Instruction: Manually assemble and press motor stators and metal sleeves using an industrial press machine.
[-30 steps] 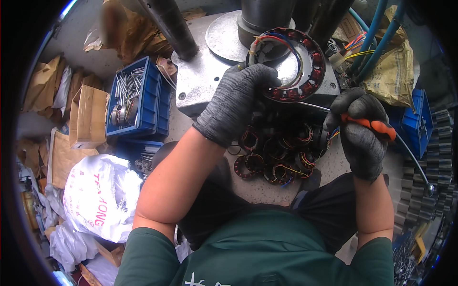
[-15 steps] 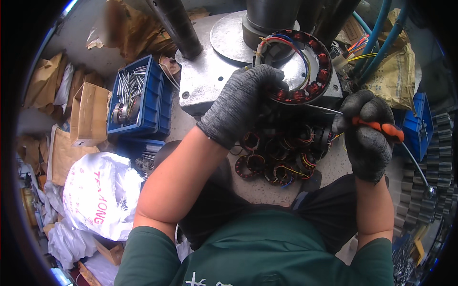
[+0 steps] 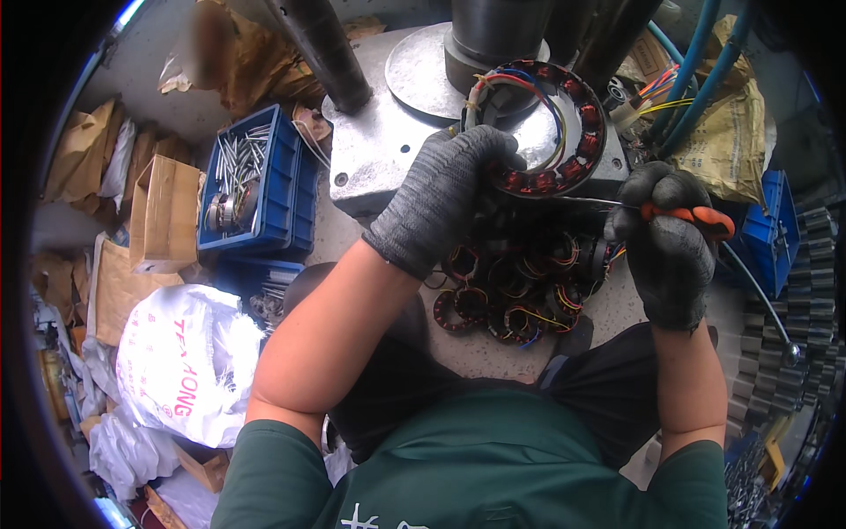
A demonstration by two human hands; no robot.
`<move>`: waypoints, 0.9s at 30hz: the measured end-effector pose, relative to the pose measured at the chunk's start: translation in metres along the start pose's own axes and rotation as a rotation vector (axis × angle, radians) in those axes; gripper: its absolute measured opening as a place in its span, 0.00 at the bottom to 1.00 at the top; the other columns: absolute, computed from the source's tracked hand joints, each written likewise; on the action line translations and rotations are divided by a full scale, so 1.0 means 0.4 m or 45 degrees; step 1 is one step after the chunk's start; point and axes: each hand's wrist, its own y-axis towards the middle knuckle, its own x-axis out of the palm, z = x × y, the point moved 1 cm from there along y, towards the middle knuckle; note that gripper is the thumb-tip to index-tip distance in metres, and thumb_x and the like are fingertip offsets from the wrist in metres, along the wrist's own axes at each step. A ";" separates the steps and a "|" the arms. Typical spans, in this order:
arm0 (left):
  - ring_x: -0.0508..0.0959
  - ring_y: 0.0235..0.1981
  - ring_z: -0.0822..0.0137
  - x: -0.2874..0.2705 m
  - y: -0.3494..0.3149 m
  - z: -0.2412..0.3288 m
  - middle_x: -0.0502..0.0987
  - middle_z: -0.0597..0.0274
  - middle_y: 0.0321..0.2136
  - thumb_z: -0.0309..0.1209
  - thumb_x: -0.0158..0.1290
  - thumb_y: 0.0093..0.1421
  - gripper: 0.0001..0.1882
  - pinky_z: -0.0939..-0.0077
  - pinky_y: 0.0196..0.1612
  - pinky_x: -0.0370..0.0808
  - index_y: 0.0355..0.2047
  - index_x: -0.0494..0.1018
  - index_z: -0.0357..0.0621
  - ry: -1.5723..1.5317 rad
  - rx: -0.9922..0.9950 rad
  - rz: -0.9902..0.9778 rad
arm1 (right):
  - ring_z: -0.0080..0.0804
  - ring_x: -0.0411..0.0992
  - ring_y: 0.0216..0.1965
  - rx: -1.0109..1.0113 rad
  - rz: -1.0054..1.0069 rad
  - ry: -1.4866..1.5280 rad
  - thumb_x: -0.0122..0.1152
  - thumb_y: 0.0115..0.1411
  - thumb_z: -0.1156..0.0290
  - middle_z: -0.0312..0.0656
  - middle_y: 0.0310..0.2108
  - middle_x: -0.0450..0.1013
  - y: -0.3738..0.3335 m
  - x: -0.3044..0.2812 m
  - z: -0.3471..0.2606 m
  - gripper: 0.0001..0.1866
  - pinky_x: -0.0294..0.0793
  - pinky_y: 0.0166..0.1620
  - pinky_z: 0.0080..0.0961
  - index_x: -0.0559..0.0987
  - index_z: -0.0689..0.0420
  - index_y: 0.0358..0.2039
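Note:
A ring-shaped motor stator with copper windings and coloured lead wires is tilted up over the front of the metal press base. My left hand, in a grey glove, is closed round the stator's left side. My gloved right hand grips a screwdriver by its orange and black handle. The screwdriver's thin shaft points left, toward the stator's lower edge; whether its tip touches the stator I cannot tell. Below, several more stators lie in a heap on the floor between my legs.
The metal press base and its columns stand ahead. At left are a blue crate of metal shafts, a cardboard box and a white sack. Another blue bin and stacked gear-like metal parts lie at right.
My right hand, with the screwdriver, has shifted slightly left toward the stator. The stator has moved a little left and down in my left hand.

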 end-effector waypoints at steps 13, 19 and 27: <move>0.83 0.44 0.65 0.036 -0.024 0.038 0.82 0.57 0.41 0.12 0.60 0.52 0.19 0.70 0.45 0.82 0.44 0.78 0.43 -0.081 -0.199 -0.013 | 0.41 0.79 0.37 0.156 -0.079 0.104 0.68 0.56 0.72 0.52 0.43 0.75 0.000 0.010 0.029 0.15 0.83 0.39 0.36 0.78 0.60 0.44; 0.81 0.39 0.68 0.027 -0.018 0.005 0.80 0.59 0.39 0.15 0.61 0.53 0.19 0.73 0.41 0.81 0.44 0.76 0.45 -0.223 -0.230 0.002 | 0.42 0.79 0.37 0.027 -0.006 0.050 0.69 0.56 0.71 0.53 0.43 0.74 -0.007 0.004 -0.001 0.16 0.84 0.37 0.34 0.77 0.60 0.44; 0.75 0.29 0.73 0.015 -0.002 -0.026 0.75 0.64 0.33 0.23 0.60 0.58 0.13 0.80 0.31 0.75 0.43 0.75 0.47 -0.743 -0.222 -0.124 | 0.40 0.79 0.37 -0.065 -0.072 -0.078 0.71 0.56 0.71 0.52 0.44 0.75 -0.010 0.027 -0.018 0.15 0.84 0.40 0.36 0.78 0.59 0.42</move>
